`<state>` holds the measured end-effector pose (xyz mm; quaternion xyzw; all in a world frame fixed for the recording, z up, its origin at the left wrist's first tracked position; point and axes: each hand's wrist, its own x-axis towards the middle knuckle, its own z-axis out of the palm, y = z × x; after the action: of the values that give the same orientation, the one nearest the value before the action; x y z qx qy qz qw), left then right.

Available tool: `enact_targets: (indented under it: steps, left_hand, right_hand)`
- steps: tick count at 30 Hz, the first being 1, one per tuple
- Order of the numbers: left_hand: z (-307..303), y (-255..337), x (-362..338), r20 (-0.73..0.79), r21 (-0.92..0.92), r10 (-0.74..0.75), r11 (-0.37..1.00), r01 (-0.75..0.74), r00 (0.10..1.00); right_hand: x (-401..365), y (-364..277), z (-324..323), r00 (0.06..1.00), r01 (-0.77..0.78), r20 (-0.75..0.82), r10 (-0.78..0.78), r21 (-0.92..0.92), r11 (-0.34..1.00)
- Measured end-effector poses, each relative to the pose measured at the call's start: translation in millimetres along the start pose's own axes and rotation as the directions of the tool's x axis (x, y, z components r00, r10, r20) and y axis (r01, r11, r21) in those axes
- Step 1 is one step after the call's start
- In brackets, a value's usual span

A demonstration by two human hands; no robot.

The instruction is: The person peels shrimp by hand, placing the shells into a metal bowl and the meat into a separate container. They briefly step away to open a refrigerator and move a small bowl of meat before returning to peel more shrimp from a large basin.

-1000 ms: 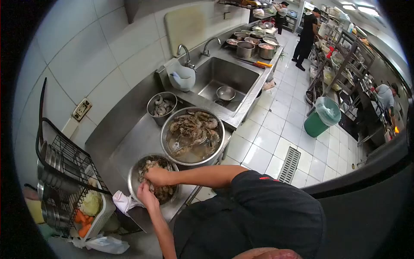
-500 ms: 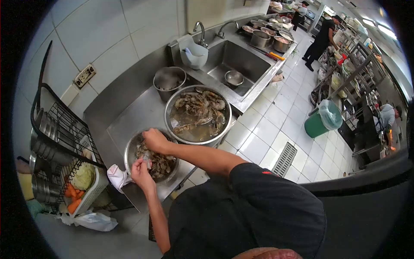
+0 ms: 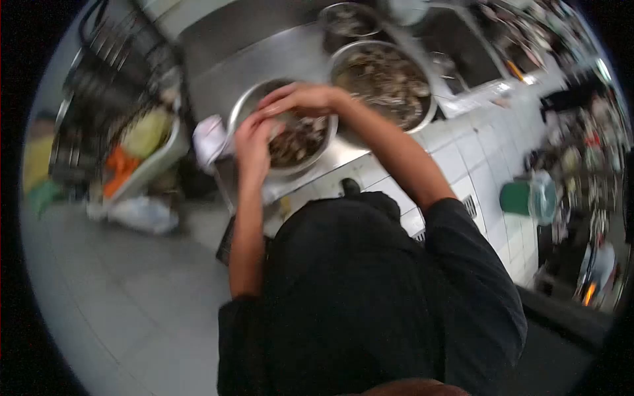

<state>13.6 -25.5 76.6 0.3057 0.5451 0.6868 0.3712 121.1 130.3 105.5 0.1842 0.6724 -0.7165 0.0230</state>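
My left hand [image 3: 253, 140] is over the left side of a metal bowl [image 3: 289, 173], its fingers closed on a pale, translucent piece that looks like a shrimp [image 3: 276, 129]. From the right, my right hand [image 3: 300, 100] arches across the bowl, fingers bent together and meeting the left fingertips. Motion blur hides what the right fingers grip. Brownish shrimp pieces [image 3: 298, 142] lie in the bowl below. Beside it, to the right, a larger metal basin [image 3: 432, 111] holds whole shrimp [image 3: 386, 79] in liquid.
A metal pot [image 3: 350, 23] stands behind the basin, near the sink [image 3: 462, 49]. A pinkish-white cloth [image 3: 211, 140] hangs at the counter's left edge. Left are a wire rack and a white basket with carrots [image 3: 120, 168] and a cabbage [image 3: 146, 134]. A green bin [image 3: 518, 198] stands right.
My view has tilted down and turned, so the counter sits higher in the picture. My right hand has risen from inside the bowl to meet my left fingertips above it.
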Motion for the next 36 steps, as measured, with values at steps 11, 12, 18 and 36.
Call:
enact_targets:
  steps: [11, 12, 18, 36]
  left_hand:
    - [-6, -3, 2, -0.073, -0.164, -0.096, 0.983, 0.083, 0.993]
    - [-6, -3, -1, -0.095, -0.184, -0.097, 0.980, 0.078, 0.991]
    - [-8, 3, -20, -0.240, -0.191, -0.066, 0.981, 0.019, 0.969]
    - [-19, -23, -1, -0.238, -0.172, -0.083, 0.984, 0.042, 0.968]
  right_hand:
    - [17, 33, -5, 0.990, 0.076, 0.095, -0.108, 0.294, 0.953]
    - [17, 32, -4, 0.986, 0.091, 0.105, -0.126, 0.288, 0.953]
    - [17, 39, -9, 0.991, 0.113, 0.021, -0.133, 0.401, 0.909]
    - [10, 20, 35, 0.995, 0.025, -0.095, -0.026, -0.014, 1.000]
